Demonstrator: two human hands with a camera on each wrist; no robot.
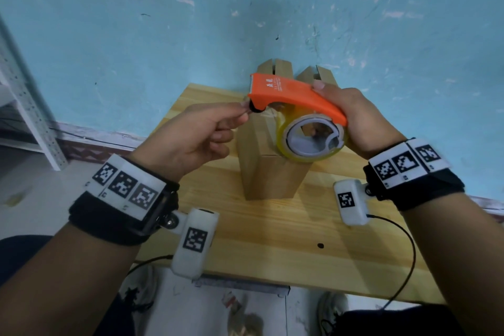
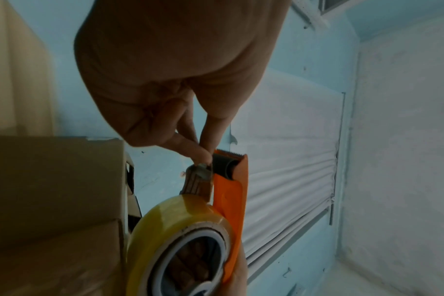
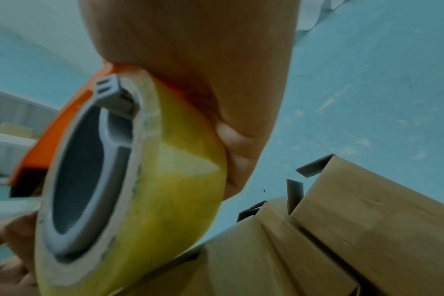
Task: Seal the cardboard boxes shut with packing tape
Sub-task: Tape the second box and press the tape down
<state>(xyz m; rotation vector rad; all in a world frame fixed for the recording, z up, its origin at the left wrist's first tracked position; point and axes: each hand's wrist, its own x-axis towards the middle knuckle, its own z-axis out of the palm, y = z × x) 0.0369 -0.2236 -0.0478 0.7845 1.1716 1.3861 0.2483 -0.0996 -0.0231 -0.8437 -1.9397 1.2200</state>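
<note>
The right hand point(image 1: 354, 114) grips the orange plastic tape dispenser point(image 1: 294, 95) above the closed brown cardboard box point(image 1: 268, 161) on the wooden table point(image 1: 300, 240). The left hand point(image 1: 196, 136) pinches the clear tape's free end point(image 2: 202, 173) (already bunched). It could fold onto itself and stick, or slip back onto the roll.

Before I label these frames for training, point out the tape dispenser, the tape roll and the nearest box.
tape dispenser point(image 1: 289, 91), head view, orange top cover.
tape roll point(image 1: 282, 128), head view, yellow outer edge.
nearest box point(image 1: 272, 174), head view, front face.
</note>
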